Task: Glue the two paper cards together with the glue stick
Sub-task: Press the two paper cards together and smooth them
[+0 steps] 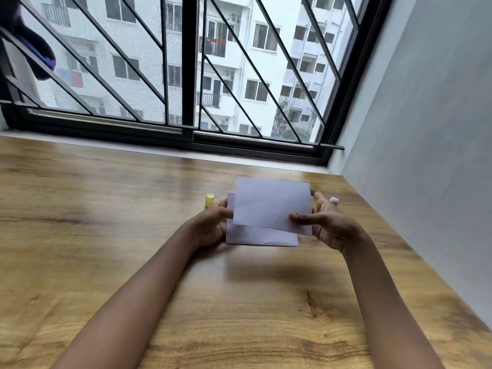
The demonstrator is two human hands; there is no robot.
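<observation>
1. Two pale paper cards are held up off the tabletop (133, 235), between the person's two bare hands, and cast a soft shadow on the wood below them.
2. The front card (271, 203) sits higher and slightly to the right. It overlaps most of the rear card (262, 237), which shows only as a strip along the bottom and a sliver at the left. The edges of the two cards are not lined up.
3. The left grip (213, 222) is at the cards' left side. Its thumb is curled over the left edge and the fingers are behind the paper, pinching the rear card where the front card's edge meets it.
4. The right grip (328, 226) is at the right side. Its thumb lies flat on the face of the front card near the lower right corner, and the fingers reach up behind the right edge, so the card is pinched between them.
5. A small yellow cap (209, 200) stands on the tabletop just beyond the left grip.
6. A small whitish object (334, 200) shows just past the fingers of the right grip. It cannot be told what it is, or whether it is held or lying on the wood.
7. Beyond the tabletop is a barred window (186, 75), with a grey wall (426, 129) at the right.
</observation>
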